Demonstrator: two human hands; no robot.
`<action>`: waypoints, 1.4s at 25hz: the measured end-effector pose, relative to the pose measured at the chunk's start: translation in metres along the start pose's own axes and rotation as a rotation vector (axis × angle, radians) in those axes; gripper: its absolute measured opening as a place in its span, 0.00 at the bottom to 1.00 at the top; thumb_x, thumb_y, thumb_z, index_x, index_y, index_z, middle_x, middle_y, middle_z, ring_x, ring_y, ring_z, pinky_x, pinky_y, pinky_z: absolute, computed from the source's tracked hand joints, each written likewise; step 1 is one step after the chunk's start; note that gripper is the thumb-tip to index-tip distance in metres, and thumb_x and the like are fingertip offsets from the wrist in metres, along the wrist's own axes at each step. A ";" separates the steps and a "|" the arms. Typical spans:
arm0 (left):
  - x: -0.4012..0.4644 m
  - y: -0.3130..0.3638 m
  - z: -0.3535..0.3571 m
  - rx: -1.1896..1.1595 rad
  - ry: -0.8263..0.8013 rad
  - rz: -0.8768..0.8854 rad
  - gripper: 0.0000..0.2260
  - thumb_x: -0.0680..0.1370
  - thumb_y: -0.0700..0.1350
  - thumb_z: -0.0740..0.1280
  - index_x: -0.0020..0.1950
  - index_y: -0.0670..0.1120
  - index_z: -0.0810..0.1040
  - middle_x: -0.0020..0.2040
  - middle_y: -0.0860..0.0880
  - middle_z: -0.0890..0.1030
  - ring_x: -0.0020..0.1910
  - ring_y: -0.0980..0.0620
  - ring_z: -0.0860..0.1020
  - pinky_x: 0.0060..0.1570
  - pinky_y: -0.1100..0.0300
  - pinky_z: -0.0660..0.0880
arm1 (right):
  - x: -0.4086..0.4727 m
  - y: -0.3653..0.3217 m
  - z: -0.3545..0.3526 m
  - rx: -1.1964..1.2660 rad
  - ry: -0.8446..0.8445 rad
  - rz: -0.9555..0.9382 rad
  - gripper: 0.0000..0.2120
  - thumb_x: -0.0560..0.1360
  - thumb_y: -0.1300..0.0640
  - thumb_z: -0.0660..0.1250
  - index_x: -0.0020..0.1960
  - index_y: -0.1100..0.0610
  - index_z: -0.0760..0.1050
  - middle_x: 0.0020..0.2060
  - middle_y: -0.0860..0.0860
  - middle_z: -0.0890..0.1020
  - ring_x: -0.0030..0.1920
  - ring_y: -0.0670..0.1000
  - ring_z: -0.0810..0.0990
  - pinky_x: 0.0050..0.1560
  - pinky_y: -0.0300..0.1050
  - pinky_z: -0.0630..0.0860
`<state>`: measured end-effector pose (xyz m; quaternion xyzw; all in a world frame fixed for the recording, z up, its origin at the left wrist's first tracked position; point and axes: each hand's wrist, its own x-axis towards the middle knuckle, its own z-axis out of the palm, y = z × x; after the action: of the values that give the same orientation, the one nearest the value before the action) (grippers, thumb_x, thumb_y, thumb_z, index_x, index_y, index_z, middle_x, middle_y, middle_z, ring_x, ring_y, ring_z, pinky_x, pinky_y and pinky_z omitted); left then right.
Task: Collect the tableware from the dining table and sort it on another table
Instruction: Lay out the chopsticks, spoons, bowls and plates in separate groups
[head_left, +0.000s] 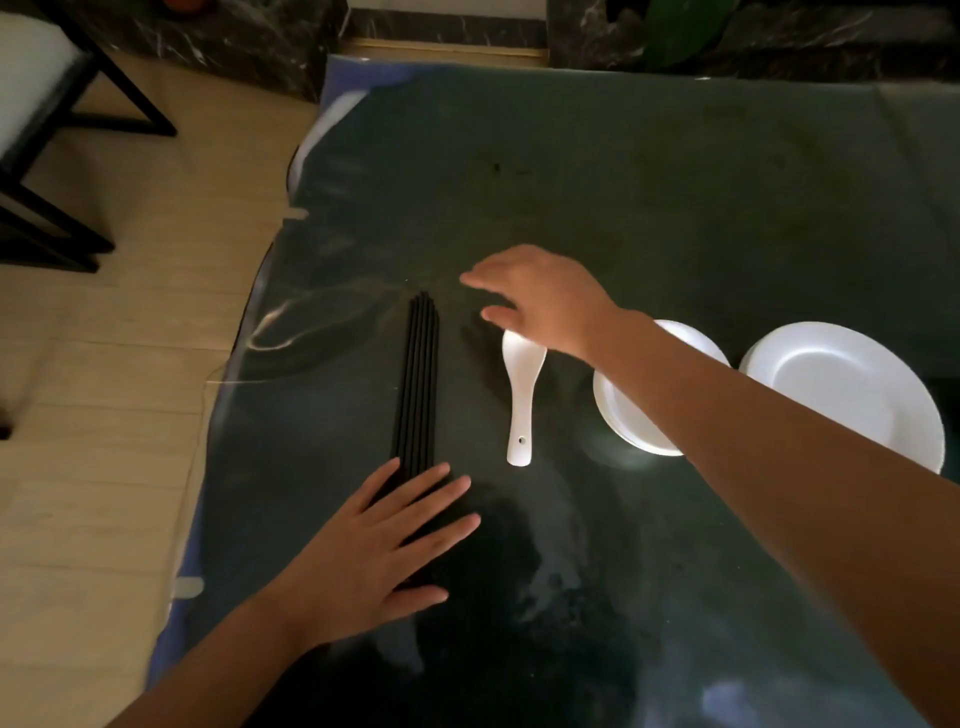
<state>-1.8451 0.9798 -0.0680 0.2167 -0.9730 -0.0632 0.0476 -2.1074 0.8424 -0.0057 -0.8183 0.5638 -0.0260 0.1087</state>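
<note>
Left hand (363, 561) lies flat on the near ends of the black chopsticks (418, 379), fingers (441, 525) spread and straight, pinning the bundle to the dark desk (675, 182). Right hand (540, 301) hovers over the bowl of the white spoon (521, 395), fingers loosely extended, holding nothing. White plates (852, 384) sit stacked to the right. Best now, I'd say: square the chopstick ends, keep spoon and sticks apart.

You see no readable text, labels, brands or numbers anywhere near your hands or beyond them.
</note>
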 end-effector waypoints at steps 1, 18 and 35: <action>-0.006 -0.005 0.002 0.011 -0.047 0.019 0.27 0.76 0.62 0.58 0.72 0.53 0.62 0.74 0.48 0.64 0.74 0.48 0.60 0.72 0.46 0.51 | 0.005 -0.012 0.005 -0.059 -0.051 -0.116 0.22 0.77 0.54 0.62 0.70 0.49 0.65 0.70 0.49 0.69 0.70 0.53 0.65 0.66 0.51 0.67; 0.014 -0.031 0.014 -0.099 0.115 0.050 0.23 0.74 0.61 0.64 0.54 0.43 0.79 0.61 0.43 0.78 0.69 0.47 0.69 0.69 0.42 0.59 | 0.052 -0.019 0.019 -0.235 -0.170 -0.383 0.18 0.75 0.63 0.61 0.65 0.53 0.73 0.62 0.50 0.77 0.65 0.54 0.69 0.57 0.53 0.74; 0.009 -0.042 -0.019 -0.046 -0.137 -0.041 0.30 0.72 0.55 0.64 0.73 0.55 0.59 0.76 0.43 0.56 0.72 0.46 0.60 0.64 0.55 0.63 | 0.051 -0.005 0.009 -0.340 -0.158 -0.314 0.17 0.75 0.64 0.62 0.63 0.55 0.74 0.59 0.53 0.77 0.62 0.55 0.69 0.50 0.53 0.76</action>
<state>-1.8339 0.9363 -0.0548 0.2307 -0.9676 -0.1012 -0.0153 -2.0827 0.7985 -0.0173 -0.9019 0.4158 0.1167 0.0078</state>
